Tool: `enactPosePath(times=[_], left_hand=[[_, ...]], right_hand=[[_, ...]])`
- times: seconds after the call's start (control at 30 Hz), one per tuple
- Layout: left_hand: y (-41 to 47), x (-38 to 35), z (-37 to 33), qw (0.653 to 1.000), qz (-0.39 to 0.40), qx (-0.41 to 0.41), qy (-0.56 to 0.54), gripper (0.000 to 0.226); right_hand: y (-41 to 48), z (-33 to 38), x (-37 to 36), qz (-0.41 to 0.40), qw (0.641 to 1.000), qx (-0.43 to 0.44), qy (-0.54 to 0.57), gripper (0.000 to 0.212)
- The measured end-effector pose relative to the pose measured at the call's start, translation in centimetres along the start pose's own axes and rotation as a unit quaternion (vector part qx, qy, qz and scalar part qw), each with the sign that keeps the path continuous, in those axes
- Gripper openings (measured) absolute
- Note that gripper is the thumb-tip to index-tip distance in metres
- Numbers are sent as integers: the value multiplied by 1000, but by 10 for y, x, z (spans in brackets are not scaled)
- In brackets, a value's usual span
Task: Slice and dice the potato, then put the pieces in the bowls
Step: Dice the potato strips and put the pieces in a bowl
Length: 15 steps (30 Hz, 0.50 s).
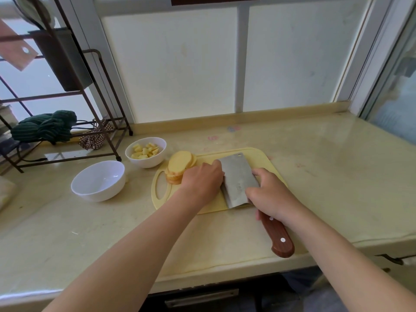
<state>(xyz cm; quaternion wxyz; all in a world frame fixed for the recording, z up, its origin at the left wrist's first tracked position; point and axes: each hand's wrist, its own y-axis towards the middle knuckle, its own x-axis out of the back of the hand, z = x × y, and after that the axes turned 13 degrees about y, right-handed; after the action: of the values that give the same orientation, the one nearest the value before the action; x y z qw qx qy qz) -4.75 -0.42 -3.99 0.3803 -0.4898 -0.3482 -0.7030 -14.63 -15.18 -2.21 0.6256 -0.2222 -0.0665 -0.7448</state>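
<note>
- The right hand (269,195) has its grip clamped on the cleaver (237,180) where the blade meets the handle.
- The left hand (202,179) curls its fingers down against the blade's flat side; whether they hold anything is hidden.
- The cleaver's long axis runs from the handle at near right to the blade at far left.
- The potato slices (180,164) are stacked on the cutting board (161,200), at its far-left end.

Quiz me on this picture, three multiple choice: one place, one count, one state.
1. Where are the potato slices? A) in a bowl B) on the cutting board's left end C) on the rack
2. How many white bowls stand on the counter? A) one B) two C) four
3. What is the right hand doing? A) gripping the cleaver B) lying flat on the counter C) lifting a bowl

1 B: they lean by the board's handle hole.
2 B: the far bowl holds dice, the near bowl is empty.
3 A: it wraps the cleaver where blade meets handle.
</note>
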Motion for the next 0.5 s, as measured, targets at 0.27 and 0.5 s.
enactPosePath(times=[0.27,0.5], left_hand=[[7,8,8,972,-11,74,-221,29],[34,62,79,903,-84,174,-383,33]], right_hand=[[-1,-1,2,0,1000,-1,15,43],[-1,-2,5,0,999,-6,39,47]])
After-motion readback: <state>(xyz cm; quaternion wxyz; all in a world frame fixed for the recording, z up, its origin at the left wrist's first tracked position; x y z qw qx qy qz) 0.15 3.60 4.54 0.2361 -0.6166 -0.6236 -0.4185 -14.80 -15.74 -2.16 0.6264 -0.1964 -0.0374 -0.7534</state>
